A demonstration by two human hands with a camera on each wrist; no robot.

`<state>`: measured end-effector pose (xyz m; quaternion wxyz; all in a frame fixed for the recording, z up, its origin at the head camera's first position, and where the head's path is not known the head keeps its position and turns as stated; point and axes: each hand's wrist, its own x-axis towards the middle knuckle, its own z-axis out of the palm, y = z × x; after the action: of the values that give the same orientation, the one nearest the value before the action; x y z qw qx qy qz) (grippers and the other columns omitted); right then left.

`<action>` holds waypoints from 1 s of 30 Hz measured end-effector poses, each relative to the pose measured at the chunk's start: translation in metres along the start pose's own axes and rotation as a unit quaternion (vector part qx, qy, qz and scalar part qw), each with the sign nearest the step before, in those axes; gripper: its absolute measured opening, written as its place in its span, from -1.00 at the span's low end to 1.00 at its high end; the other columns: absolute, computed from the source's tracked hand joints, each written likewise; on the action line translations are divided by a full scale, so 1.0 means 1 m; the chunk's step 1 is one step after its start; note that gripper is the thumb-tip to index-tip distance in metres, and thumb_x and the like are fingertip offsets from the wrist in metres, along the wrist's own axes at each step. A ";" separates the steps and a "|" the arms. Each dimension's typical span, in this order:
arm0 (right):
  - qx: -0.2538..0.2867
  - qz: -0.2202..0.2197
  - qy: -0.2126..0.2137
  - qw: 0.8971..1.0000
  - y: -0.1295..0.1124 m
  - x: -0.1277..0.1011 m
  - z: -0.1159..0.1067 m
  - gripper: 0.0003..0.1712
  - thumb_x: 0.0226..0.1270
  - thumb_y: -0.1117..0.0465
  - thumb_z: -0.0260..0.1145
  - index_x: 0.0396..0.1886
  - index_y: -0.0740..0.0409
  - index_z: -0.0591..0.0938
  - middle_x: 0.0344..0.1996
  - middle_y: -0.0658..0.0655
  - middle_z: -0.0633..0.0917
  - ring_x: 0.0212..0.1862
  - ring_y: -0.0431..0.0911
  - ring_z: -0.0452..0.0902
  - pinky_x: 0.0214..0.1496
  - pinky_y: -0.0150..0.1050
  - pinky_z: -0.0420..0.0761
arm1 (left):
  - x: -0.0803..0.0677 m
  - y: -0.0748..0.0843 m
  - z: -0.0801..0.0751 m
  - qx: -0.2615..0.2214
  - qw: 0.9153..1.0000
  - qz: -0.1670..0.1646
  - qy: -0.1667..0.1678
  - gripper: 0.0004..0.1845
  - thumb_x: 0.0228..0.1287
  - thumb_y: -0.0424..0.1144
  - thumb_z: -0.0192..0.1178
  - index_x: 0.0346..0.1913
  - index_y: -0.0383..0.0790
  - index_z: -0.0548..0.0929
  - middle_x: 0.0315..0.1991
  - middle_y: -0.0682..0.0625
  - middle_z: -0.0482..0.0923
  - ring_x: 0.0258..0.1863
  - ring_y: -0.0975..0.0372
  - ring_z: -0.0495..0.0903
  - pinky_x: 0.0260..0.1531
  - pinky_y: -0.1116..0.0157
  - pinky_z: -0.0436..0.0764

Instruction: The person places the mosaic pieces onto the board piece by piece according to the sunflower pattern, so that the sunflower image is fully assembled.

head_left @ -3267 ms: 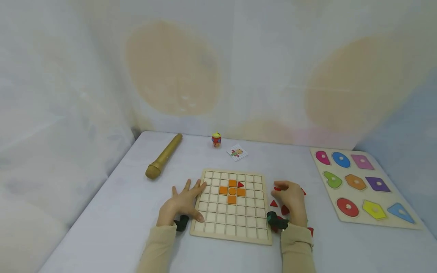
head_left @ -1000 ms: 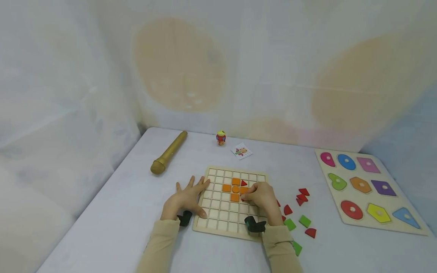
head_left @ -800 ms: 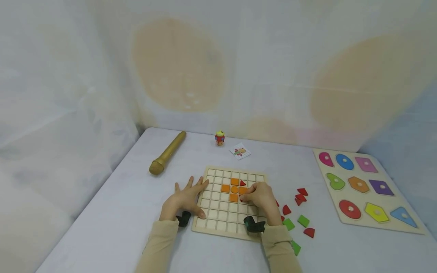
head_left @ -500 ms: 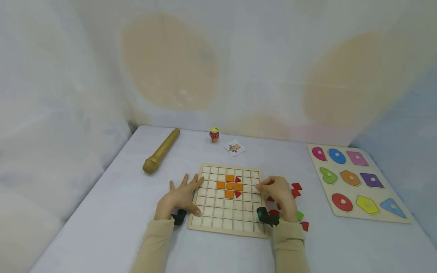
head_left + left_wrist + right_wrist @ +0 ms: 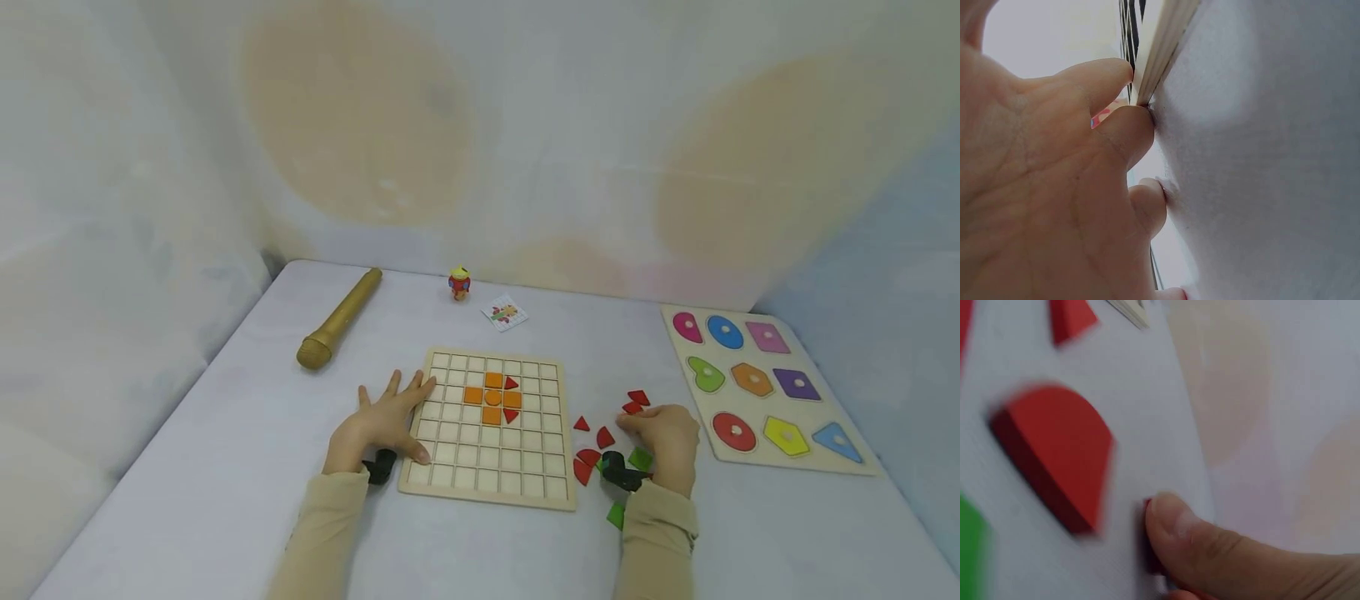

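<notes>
My left hand point(image 5: 378, 423) lies with spread fingers at the left edge of a wooden grid board point(image 5: 487, 500), thumb and fingertips on its rim. In the left wrist view, fingers point(image 5: 1125, 134) meet the board's side point(image 5: 1160, 44). On the grid, orange squares point(image 5: 472, 395) surround an orange disc point(image 5: 492, 398), with two red triangles point(image 5: 511, 416) beside them. Right of the board, my right hand point(image 5: 663, 437) pinches a small red block point(image 5: 1152, 550) at the table, its shape mostly hidden by the thumb point(image 5: 1175, 522). A red quarter-circle block point(image 5: 1060, 450) lies close by.
More red blocks point(image 5: 605, 437) and green blocks point(image 5: 616, 515) lie around the right hand. A knobbed shape puzzle point(image 5: 757, 425) stands at the right. Farther back are a gold microphone point(image 5: 341, 321), a small toy figure point(image 5: 459, 285) and a pattern card point(image 5: 505, 313).
My right hand set a second red triangle on the grid, let go and moved right to the loose blocks. The left hand stays at the board's edge. The head view shifted slightly.
</notes>
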<state>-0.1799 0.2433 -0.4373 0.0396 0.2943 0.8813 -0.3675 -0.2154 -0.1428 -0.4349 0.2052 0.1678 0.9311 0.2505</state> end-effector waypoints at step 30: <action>0.049 -0.082 -0.004 0.995 -0.019 0.005 0.015 -0.62 0.16 0.10 0.44 -0.18 0.34 0.72 -0.28 0.28 0.72 -0.23 0.01 0.50 -0.32 -0.29 0.42 | 0.000 0.001 -0.002 0.003 1.000 -0.004 0.001 0.29 -0.30 -0.07 0.58 0.54 -0.10 0.02 0.57 -0.17 -0.20 0.54 -0.18 -0.42 0.22 -0.46 -0.55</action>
<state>-0.1963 0.2254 -0.4374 -0.0016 0.2213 0.8832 -0.4136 -0.2161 -0.1430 -0.4329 0.2051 0.1649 0.9327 0.2467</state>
